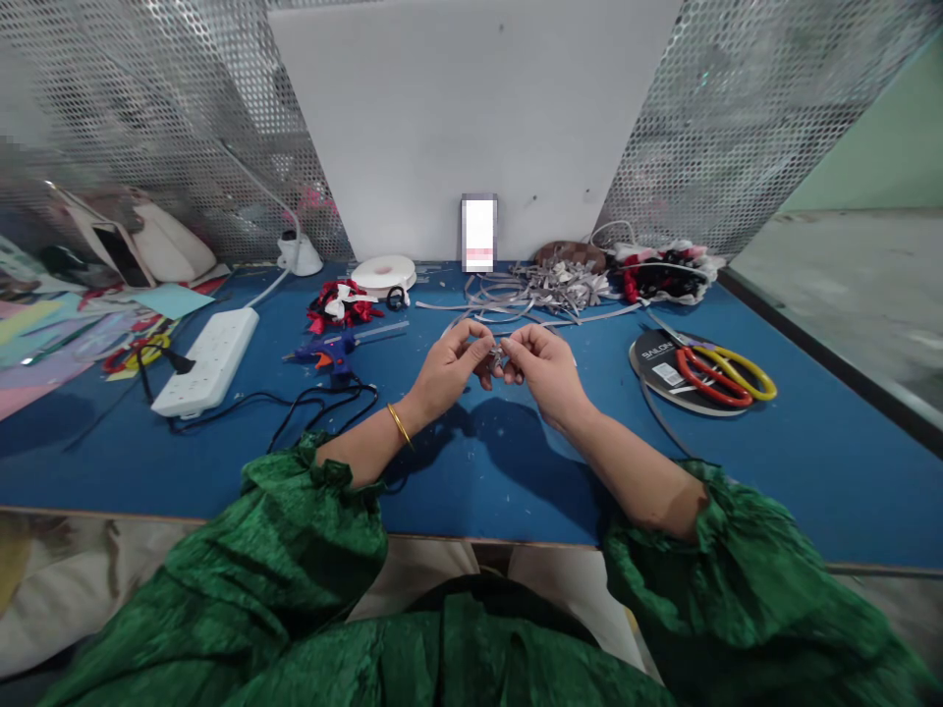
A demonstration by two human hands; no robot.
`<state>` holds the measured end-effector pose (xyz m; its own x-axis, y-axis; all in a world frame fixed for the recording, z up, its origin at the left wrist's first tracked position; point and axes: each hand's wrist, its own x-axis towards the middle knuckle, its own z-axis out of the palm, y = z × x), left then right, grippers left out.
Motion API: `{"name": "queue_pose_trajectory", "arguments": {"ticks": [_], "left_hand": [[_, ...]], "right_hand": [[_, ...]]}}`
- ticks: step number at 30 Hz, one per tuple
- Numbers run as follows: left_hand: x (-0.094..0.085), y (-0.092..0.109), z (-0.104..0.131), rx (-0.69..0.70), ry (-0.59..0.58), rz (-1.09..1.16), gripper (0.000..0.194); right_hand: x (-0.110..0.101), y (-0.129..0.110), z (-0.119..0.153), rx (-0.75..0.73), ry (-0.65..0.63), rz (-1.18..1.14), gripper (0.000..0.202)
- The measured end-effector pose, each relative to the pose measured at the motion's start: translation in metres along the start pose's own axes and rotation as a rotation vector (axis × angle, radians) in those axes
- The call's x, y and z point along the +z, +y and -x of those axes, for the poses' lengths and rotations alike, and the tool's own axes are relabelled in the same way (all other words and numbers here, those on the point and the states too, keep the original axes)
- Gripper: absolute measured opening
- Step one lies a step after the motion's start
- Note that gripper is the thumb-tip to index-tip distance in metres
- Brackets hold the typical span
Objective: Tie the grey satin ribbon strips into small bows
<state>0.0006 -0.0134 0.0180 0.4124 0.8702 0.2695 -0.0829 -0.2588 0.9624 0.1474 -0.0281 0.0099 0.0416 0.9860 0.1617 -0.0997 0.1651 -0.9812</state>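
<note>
My left hand (458, 361) and my right hand (543, 368) meet over the middle of the blue table, fingertips almost touching. Between them they pinch a small grey ribbon piece (496, 357), looped or knotted; its exact shape is partly covered by the fingers. Both hands are closed on it. Just beyond, a heap of cut grey ribbon pieces (571, 285) lies with loose strands trailing toward my hands. A gold bangle (400, 425) circles my left wrist.
Left of my hands lie a blue glue gun (331, 355), red and white bows (346, 306), a white ribbon roll (384, 273) and a power strip (210, 361). On the right, scissors (726, 378) rest on a black ribbon spool (655, 365). A phone (479, 233) stands against the white board.
</note>
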Motion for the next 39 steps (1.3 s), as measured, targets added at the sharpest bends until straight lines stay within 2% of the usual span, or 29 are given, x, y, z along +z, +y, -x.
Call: {"name": "queue_pose_trajectory", "arguments": {"ticks": [5, 10, 16, 23, 27, 32, 36, 39], "left_hand": [[-0.0017, -0.0025, -0.0011, 0.006, -0.083, 0.002, 0.029], [-0.0018, -0.0031, -0.0001, 0.039, -0.044, -0.050, 0.017], [-0.0016, -0.0010, 0.0035, 0.054, -0.012, -0.219, 0.016], [-0.0031, -0.0018, 0.0032, 0.083, -0.053, -0.333, 0.015], [-0.0015, -0.0026, 0.0009, 0.002, -0.033, -0.143, 0.019], [-0.0004, -0.0014, -0.0021, -0.048, 0.057, 0.083, 0.021], [-0.0019, -0.0034, -0.0026, -0.079, 0.073, 0.138, 0.022], [-0.0020, -0.0056, -0.0020, -0.103, 0.097, 0.139, 0.022]], "right_hand": [[-0.0020, 0.0010, -0.0014, 0.042, 0.023, -0.031, 0.030], [-0.0013, 0.0001, -0.0008, 0.069, -0.003, -0.032, 0.030], [0.0002, 0.0036, -0.0002, 0.111, -0.053, -0.011, 0.030], [-0.0002, 0.0051, -0.0010, 0.119, -0.037, -0.020, 0.023], [-0.0014, 0.0051, -0.0008, 0.048, -0.043, -0.079, 0.021], [-0.0012, 0.0063, -0.0003, -0.011, -0.075, -0.065, 0.017], [-0.0008, 0.0046, 0.0021, -0.123, -0.064, 0.155, 0.011], [-0.0012, 0.0009, 0.0062, -0.286, -0.059, 0.391, 0.013]]}}
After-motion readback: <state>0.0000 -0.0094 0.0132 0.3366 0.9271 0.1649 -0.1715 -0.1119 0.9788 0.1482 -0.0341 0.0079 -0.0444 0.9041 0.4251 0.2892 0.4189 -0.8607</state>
